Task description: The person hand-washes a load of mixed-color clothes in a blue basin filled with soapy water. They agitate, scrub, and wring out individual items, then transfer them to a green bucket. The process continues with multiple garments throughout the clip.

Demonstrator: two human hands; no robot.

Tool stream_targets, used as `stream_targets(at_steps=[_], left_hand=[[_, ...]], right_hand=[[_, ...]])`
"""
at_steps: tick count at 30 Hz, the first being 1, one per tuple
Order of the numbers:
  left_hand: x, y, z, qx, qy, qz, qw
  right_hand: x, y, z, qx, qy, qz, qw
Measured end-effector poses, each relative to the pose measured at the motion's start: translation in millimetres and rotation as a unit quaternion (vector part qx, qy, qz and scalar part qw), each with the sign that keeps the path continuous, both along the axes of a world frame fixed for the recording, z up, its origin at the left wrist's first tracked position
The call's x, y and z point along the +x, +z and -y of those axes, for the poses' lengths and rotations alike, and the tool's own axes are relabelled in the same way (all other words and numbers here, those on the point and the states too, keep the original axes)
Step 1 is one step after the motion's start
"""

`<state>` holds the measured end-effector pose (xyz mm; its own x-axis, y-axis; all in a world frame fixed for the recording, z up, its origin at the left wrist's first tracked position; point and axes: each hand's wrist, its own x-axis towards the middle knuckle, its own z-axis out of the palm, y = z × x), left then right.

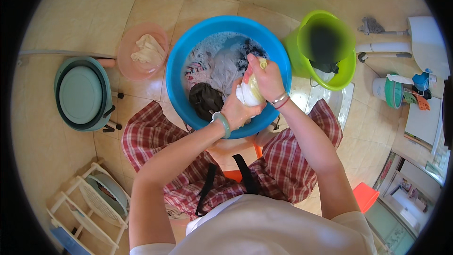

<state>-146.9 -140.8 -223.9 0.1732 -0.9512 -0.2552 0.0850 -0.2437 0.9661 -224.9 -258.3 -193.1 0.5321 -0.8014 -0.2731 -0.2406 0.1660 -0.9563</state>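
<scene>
Over the near right part of a blue basin (pixel 172 73), a bunched white and pale yellow cloth (pixel 249 93) is gripped between my two hands. My left hand (pixel 234 108), with a pale green bangle at the wrist, wraps round its lower part. My right hand (pixel 271 81) closes on the upper, yellow part. Beneath them the basin holds sudsy water with a dark brown garment (pixel 205 100), a greyish white garment (pixel 227 68), a striped patterned one (pixel 200 72) and a dark blue and white one (pixel 252 51).
A lime green bucket (pixel 349 68) with dark clothing stands right of the basin. To the left are a pink basin (pixel 123 54) with a cream cloth and a grey-green folding basin (pixel 81 95). A white rack (pixel 89 208) stands lower left, a red-orange stool (pixel 365 197) lower right.
</scene>
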Motion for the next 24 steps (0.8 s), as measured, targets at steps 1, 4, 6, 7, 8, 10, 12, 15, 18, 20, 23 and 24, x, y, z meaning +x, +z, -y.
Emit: stream_targets(at_steps=[1,4,6,7,8,10,12,15,18,20,23,24], left_hand=[[-4.2,-6.5,3.3,0.007,0.01,-0.014,1.0],[-18.2,-23.6,11.3,0.019,0.063,-0.061,0.996],[-28.1,-19.0,7.7,0.019,0.126,-0.1,0.987],[-25.2,-16.3,5.8,0.031,0.112,-0.182,0.976],[-17.4,-13.6,1.6,0.043,0.097,-0.262,0.959],[-2.0,17.2,-8.2,0.032,0.098,-0.392,0.914],[9.5,9.1,-17.0,0.009,0.123,-0.452,0.884],[32.1,21.0,-14.7,-0.034,0.151,-0.524,0.838],[49.5,29.7,-3.1,-0.069,0.182,-0.456,0.868],[52.8,42.8,2.1,-0.053,0.192,-0.446,0.873],[63.1,27.7,0.6,0.015,0.248,-0.409,0.878],[70.4,18.9,-1.5,0.035,0.263,-0.387,0.883]], right_hand=[[0.1,-8.5,3.5,-0.02,-0.012,-0.03,0.999],[0.7,-35.0,13.1,-0.004,-0.056,-0.06,0.997],[0.5,-43.6,17.2,0.11,-0.094,-0.002,0.989],[-7.0,-44.4,24.4,0.134,-0.065,0.002,0.989],[-12.5,-46.4,27.2,0.143,-0.078,0.033,0.986],[-13.4,-36.3,22.9,0.169,-0.096,0.1,0.976],[-18.8,-15.2,12.8,0.272,0.021,0.093,0.957],[-23.8,-0.7,-7.4,0.269,0.159,0.064,0.948],[-25.3,5.3,-23.4,0.007,0.179,0.067,0.982],[-30.1,9.4,-23.9,-0.006,0.13,0.037,0.991],[-32.1,21.1,-20.0,-0.102,0.081,-0.004,0.991],[-34.9,24.9,-16.7,-0.146,0.068,-0.016,0.987]])
